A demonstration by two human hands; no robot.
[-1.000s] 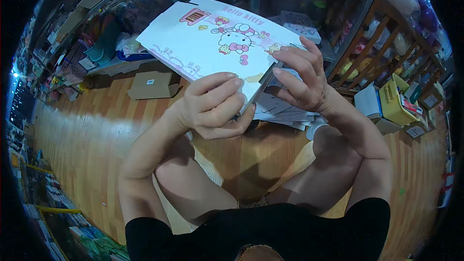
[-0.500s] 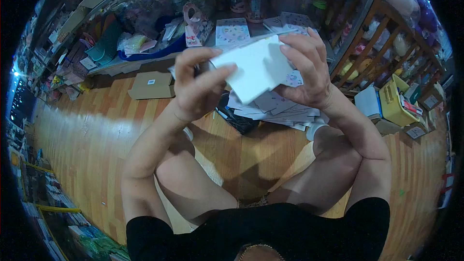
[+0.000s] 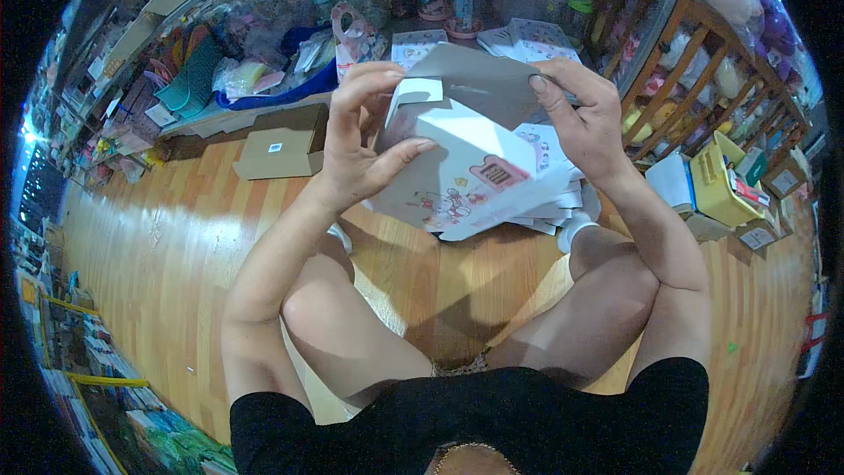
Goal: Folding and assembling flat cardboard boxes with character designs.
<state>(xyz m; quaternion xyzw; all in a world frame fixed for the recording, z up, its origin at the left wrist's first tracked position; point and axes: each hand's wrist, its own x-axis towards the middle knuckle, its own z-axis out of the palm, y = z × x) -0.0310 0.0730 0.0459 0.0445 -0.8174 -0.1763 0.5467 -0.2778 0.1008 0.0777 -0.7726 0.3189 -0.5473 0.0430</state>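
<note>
A white cardboard box (image 3: 448, 154) with pink cartoon prints is held up in front of me, its top end spread and a grey inner flap (image 3: 483, 70) raised at the far side. My left hand (image 3: 356, 136) grips its left edge, thumb on the near panel and fingers behind, beside a small white tab. My right hand (image 3: 585, 119) pinches the right end of the raised flap between thumb and fingers. Below and behind the box lies a pile of flat printed white card pieces (image 3: 567, 193) on the floor, partly hidden by it.
On the low shelf ahead are more printed card pieces (image 3: 541, 35), a blue basin (image 3: 308, 88) and a teal basket (image 3: 189, 92). A brown carton (image 3: 281, 145) sits on the floor at left. At right are a wooden rack (image 3: 677, 79) and a yellow bin (image 3: 716, 180).
The box has turned and opened out; its printed panel and grey inner flap now show instead of a plain white face. My right hand has shifted slightly right, onto the flap.
</note>
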